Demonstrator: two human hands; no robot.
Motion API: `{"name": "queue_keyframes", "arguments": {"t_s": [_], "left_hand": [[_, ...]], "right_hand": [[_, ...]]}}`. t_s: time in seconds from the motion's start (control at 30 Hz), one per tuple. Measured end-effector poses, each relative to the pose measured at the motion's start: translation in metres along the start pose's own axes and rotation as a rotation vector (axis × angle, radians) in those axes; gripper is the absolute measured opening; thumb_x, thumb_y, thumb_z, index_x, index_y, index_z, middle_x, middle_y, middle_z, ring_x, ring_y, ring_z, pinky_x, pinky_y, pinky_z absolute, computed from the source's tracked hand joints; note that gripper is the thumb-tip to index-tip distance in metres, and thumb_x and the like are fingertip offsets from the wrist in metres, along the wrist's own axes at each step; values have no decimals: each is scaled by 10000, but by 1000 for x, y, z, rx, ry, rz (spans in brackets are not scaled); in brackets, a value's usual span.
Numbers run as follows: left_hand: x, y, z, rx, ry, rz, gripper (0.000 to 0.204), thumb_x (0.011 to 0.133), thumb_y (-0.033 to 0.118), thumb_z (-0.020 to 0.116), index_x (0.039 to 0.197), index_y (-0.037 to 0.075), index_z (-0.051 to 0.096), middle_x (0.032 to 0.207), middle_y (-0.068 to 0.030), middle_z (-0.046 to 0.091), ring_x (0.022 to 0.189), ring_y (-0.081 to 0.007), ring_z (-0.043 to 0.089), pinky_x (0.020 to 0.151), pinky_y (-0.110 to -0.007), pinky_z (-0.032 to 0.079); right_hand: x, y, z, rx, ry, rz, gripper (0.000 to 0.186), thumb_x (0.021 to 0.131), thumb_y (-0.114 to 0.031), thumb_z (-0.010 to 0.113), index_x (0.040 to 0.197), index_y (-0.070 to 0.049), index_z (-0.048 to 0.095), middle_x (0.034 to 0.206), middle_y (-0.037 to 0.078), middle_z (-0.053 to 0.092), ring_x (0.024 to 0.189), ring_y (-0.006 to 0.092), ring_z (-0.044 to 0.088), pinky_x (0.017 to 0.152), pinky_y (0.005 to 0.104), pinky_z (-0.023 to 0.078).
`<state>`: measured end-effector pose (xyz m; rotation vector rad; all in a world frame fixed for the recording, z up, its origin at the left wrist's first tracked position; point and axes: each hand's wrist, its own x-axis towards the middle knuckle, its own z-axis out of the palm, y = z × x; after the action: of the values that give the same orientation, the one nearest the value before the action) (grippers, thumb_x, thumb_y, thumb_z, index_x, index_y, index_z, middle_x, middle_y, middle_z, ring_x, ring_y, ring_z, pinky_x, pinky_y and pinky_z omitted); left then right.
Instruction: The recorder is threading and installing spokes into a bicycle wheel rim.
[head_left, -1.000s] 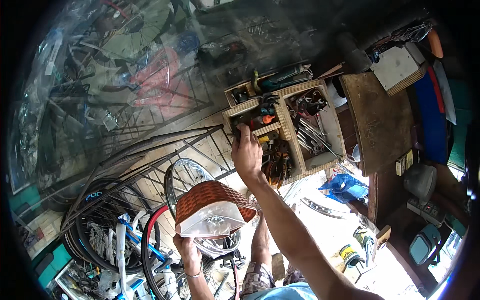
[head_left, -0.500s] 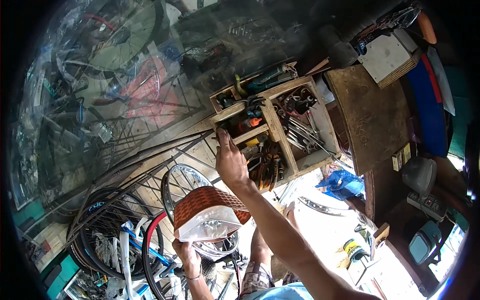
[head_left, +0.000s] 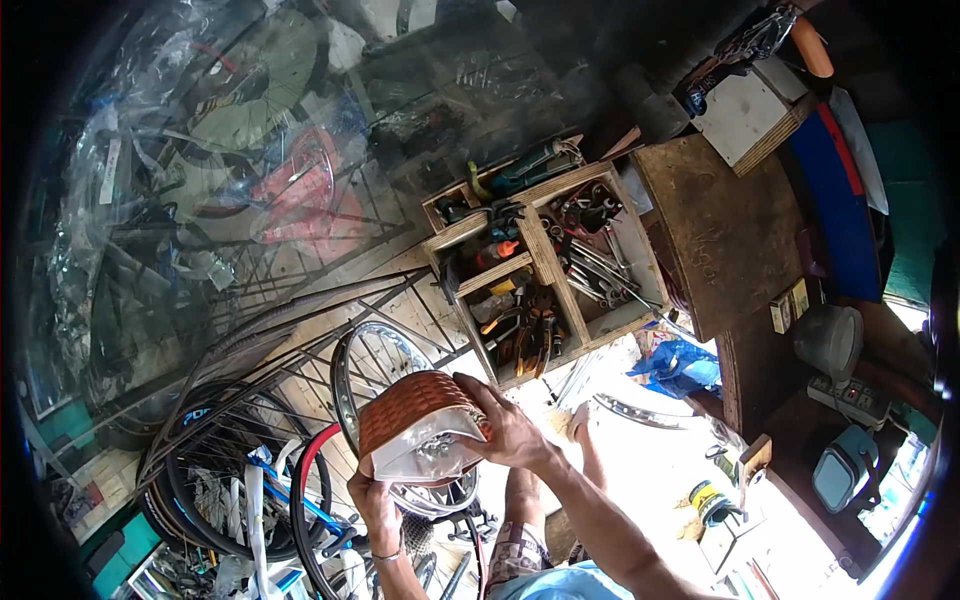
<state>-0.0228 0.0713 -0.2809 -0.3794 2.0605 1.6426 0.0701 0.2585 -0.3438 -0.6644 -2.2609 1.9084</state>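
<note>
Between my two hands is a container with a reddish-brown woven-look side (head_left: pixel 415 408) and a whitish inner surface, where small shiny metal pieces show. My left hand (head_left: pixel 378 515) grips its lower left edge from below, fingers partly hidden behind it. At its right side, my right hand (head_left: pixel 508 432) is closed round the edge. A spoked wheel rim (head_left: pixel 352 350) stands behind the container. Ahead of my hands lies a divided wooden tool box (head_left: pixel 548 250) with pliers (head_left: pixel 540 330), wrenches (head_left: pixel 598 268) and an orange-tipped bottle (head_left: pixel 497 253).
Bicycle wheels and tyres (head_left: pixel 235 470) crowd the lower left. Glass with a metal grid (head_left: pixel 290 270) fills the upper left. To the right are a brown wooden board (head_left: pixel 712 235), a lamp (head_left: pixel 828 342), a blue plastic bag (head_left: pixel 677 368) and a yellow-and-dark tin (head_left: pixel 707 500).
My right hand has come back from the tool box's left edge to the right side of the woven container and taken hold of it. My left hand keeps its grip.
</note>
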Motion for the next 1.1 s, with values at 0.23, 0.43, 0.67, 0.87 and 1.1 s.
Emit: {"name": "queue_keyframes", "arguments": {"t_s": [0.23,0.43,0.67,0.87,1.1], "left_hand": [[-8,6,1,46,-11,-3,82,699,15,599,738,-56,599,675,-47,575,583,-76,479,515,-169,375],[-13,19,22,33,-23,-32,89,703,26,619,726,-55,589,665,-43,567,571,-77,480,508,-163,372],[-21,27,32,173,-121,-29,97,712,39,644,734,-39,589,656,-41,560,577,-80,497,535,-171,389],[-23,13,13,174,-273,2,182,743,122,670,769,-19,559,701,-75,578,552,-109,513,529,-203,427],[-26,11,16,-97,-246,-106,317,804,178,640,588,72,432,617,-50,533,530,-155,529,549,-274,475]], "right_hand": [[3,-13,-22,221,-118,128,681,723,-139,615,1289,18,270,1190,228,461,985,311,545,816,368,491],[-14,-44,-30,-233,170,-40,604,745,-44,538,1291,11,285,1016,204,571,722,277,602,626,324,523],[-28,-26,-42,-72,142,46,526,772,4,481,1276,9,329,873,177,618,503,206,554,430,275,464],[-38,-32,-77,-151,140,8,522,757,6,499,1261,10,363,826,185,611,522,221,559,427,317,452],[-69,-66,-172,-190,338,274,361,775,-23,475,1132,27,491,658,114,590,481,182,490,446,307,398]]}}
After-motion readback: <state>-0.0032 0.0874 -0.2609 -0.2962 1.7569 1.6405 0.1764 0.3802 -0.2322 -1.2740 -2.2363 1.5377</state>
